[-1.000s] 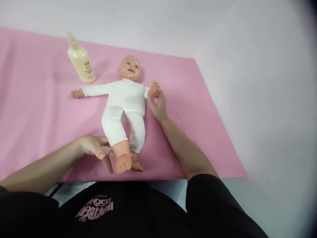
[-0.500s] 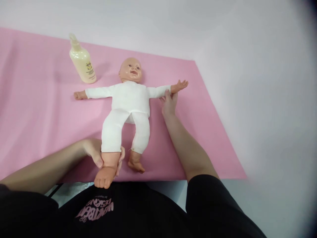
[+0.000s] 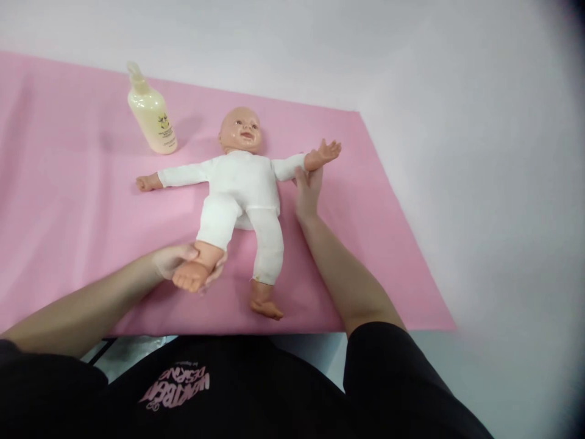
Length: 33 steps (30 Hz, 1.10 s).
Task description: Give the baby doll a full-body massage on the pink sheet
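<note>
**Doll held at 2 limbs**

The doll (image 3: 242,183) lies face-up on the pink mat (image 3: 68,201). Left hand (image 3: 176,262) fingers are clamped around its foot (leg bent up); right hand (image 3: 308,186) fingers grip its arm. The bottle (image 3: 150,116), beyond the doll's head, stands untouched.

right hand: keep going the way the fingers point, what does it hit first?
The right hand points up and away, already touching the doll's arm. Beyond that arm only pink mat, though depth is unclear.
</note>
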Tool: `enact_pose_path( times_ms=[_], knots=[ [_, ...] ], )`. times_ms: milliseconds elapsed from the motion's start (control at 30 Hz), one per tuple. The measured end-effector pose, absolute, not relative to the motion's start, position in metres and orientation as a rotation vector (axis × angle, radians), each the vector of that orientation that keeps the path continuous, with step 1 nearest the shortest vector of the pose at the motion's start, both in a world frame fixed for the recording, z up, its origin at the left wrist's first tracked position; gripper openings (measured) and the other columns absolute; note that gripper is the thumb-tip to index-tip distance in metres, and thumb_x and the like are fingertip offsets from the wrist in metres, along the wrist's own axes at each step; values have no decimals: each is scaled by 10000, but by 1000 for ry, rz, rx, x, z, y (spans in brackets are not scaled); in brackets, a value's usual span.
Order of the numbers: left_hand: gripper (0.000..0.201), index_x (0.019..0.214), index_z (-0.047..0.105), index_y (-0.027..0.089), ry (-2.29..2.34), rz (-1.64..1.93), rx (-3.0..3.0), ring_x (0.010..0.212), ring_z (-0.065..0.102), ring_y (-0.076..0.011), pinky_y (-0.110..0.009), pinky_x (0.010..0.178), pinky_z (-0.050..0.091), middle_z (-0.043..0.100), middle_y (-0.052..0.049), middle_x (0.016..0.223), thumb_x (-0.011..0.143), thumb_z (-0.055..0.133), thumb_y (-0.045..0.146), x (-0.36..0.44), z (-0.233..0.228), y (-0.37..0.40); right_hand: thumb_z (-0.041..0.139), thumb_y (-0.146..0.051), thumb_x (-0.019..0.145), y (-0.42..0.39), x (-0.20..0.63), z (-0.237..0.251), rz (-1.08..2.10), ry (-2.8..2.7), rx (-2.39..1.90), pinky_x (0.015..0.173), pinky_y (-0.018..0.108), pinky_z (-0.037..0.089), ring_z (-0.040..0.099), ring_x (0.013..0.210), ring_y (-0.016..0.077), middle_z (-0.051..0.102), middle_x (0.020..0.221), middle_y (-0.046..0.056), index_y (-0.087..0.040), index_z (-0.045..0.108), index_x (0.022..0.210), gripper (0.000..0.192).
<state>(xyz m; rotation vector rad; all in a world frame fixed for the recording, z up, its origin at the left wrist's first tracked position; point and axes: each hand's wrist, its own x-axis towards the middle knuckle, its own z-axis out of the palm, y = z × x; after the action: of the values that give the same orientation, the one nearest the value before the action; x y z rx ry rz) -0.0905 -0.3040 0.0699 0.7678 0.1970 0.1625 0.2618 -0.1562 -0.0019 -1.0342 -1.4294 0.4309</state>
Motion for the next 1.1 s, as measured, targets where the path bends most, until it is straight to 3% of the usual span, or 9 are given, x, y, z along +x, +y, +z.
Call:
enact_pose_path(
  times_ms=[67, 167, 300, 467, 633, 767, 933, 1000, 1100],
  knots=[
    [520, 929, 583, 178, 313, 282, 743, 470, 513, -118, -258, 497, 538, 605, 10, 674, 789, 774, 641, -89, 69, -302, 605, -741, 927, -168, 248, 9, 407, -1477, -1013, 1210, 542, 526, 545, 1500, 285, 500, 1639, 130, -313, 372, 1612, 841],
    [500, 965, 614, 150, 530, 433, 715, 462, 458, -108, -244, 485, 496, 553, 23, 640, 856, 718, 627, -83, 71, -301, 564, -731, 958, -184, 230, 21, 364, -1755, -1030, 1263, 608, 455, 589, 1450, 314, 670, 1476, 101, -304, 603, 1442, 647],
    [487, 1005, 649, 139, 631, 464, 681, 516, 517, -133, -257, 528, 516, 583, 8, 656, 892, 716, 608, -79, 67, -303, 478, -646, 1030, -196, 219, 29, 285, -1993, -969, 1313, 621, 384, 546, 1496, 309, 715, 1436, 61, -321, 714, 1319, 495],
    [534, 1067, 678, 168, 498, 303, 784, 634, 634, -166, -275, 650, 582, 695, -20, 758, 862, 782, 650, -88, 55, -301, 552, -646, 1000, -194, 222, 26, 307, -1893, -978, 1305, 607, 393, 575, 1461, 305, 698, 1455, 75, -321, 666, 1375, 509],
    [511, 1064, 707, 161, 211, -90, 1093, 864, 735, -244, -332, 831, 618, 771, -74, 933, 785, 916, 535, -94, 69, -298, 621, -738, 923, -181, 231, 17, 435, -1549, -1027, 1235, 604, 470, 594, 1428, 318, 619, 1516, 137, -270, 550, 1470, 723],
    [464, 1089, 729, 114, 189, -204, 1304, 974, 746, -261, -349, 927, 623, 785, -101, 1009, 841, 892, 471, -92, 71, -298, 671, -755, 866, -166, 244, 10, 531, -1311, -1041, 1192, 590, 510, 506, 1520, 338, 475, 1645, 136, -289, 438, 1562, 870],
    [484, 1117, 724, 85, 238, -236, 1367, 1028, 749, -246, -314, 950, 615, 785, -126, 1100, 861, 877, 466, -97, 57, -296, 514, -709, 964, -158, 257, -1, 650, -1119, -1078, 1071, 590, 597, 536, 1498, 294, 359, 1719, 112, -366, 191, 1675, 853],
    [480, 1128, 703, 102, 204, -228, 1320, 1017, 749, -242, -315, 939, 614, 783, -121, 1096, 860, 877, 459, -99, 58, -294, 479, -712, 984, -159, 256, 0, 599, -1161, -1081, 1073, 564, 603, 526, 1506, 284, 350, 1728, 106, -376, 196, 1679, 822],
    [454, 1133, 635, 155, 32, -210, 1118, 865, 746, -230, -365, 904, 617, 781, -107, 1007, 888, 838, 479, -101, 65, -289, 576, -726, 949, -167, 249, 7, 442, -1283, -1043, 1130, 538, 572, 482, 1540, 317, 395, 1701, 122, -321, 319, 1648, 847]
  ],
)
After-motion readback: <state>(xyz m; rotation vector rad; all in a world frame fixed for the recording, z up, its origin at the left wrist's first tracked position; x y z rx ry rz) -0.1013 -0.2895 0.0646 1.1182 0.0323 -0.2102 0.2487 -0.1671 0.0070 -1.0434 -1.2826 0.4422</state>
